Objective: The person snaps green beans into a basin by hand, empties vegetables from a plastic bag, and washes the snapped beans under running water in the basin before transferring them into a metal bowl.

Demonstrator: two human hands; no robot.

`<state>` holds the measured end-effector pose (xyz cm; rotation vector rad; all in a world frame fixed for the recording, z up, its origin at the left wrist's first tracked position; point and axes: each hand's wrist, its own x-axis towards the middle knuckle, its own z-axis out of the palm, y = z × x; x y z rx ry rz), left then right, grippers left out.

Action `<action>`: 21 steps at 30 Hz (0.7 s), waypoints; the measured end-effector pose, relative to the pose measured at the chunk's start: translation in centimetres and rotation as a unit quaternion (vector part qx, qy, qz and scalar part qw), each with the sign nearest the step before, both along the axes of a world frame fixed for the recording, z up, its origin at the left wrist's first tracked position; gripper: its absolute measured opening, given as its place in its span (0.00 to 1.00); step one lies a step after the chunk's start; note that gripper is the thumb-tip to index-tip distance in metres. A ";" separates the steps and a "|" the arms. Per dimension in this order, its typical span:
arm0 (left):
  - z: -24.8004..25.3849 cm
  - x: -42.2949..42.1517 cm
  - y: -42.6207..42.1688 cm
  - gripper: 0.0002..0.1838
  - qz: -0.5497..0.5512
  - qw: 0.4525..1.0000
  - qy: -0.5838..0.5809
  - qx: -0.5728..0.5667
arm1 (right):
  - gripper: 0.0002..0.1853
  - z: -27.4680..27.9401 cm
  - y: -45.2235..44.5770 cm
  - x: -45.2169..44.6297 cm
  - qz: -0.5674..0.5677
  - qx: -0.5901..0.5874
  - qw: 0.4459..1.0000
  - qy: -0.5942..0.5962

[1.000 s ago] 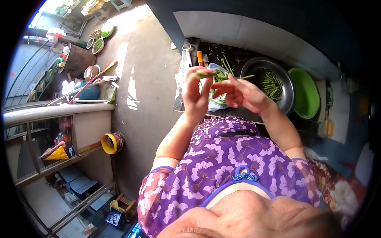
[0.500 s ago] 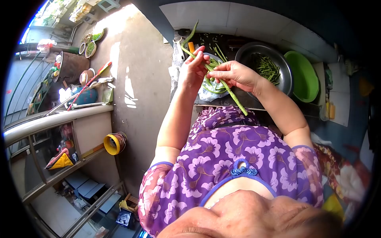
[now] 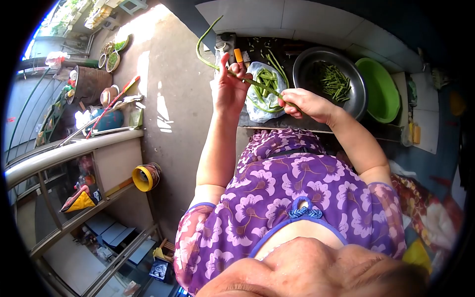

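Observation:
A long green bean (image 3: 265, 87) stretches between my two hands, its thin curved end rising past the left one. My left hand (image 3: 231, 88) pinches it along its length, with one finger raised. My right hand (image 3: 308, 105) is closed round the other end, hiding part of it. Just beyond the bean, a clear plastic bag (image 3: 257, 113) with several more long beans lies on the dark counter. Past my right hand stands a dark metal basin (image 3: 359, 101) with short cut bean pieces (image 3: 335, 81) in it.
A green plastic basin (image 3: 380, 89) stands right of the metal one. Something orange (image 3: 238, 55) lies behind my left hand, near scattered bits on the counter. A tiled wall (image 3: 316, 22) closes off the back. At left, a yellow bucket (image 3: 143, 178) stands on the floor.
My hands have moved apart, the left one up and to the left, drawing the bean out between them. The bag of beans behind now shows more fully.

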<state>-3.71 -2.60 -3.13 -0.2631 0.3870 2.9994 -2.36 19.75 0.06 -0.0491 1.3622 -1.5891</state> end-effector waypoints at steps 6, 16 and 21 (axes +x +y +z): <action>-1.5 0.0 -0.2 0.14 0.025 0.998 -0.055 0.033 | 0.13 0.4 -0.7 2.1 -0.116 -0.017 0.984 0.136; -2.1 1.7 4.9 0.15 0.048 0.997 -0.065 -0.008 | 0.10 -9.0 -1.9 -0.2 -0.403 0.085 0.879 0.240; -1.9 2.0 4.7 0.11 0.048 0.989 -0.105 0.089 | 0.05 -9.5 0.7 -2.2 -0.402 -0.037 0.913 0.063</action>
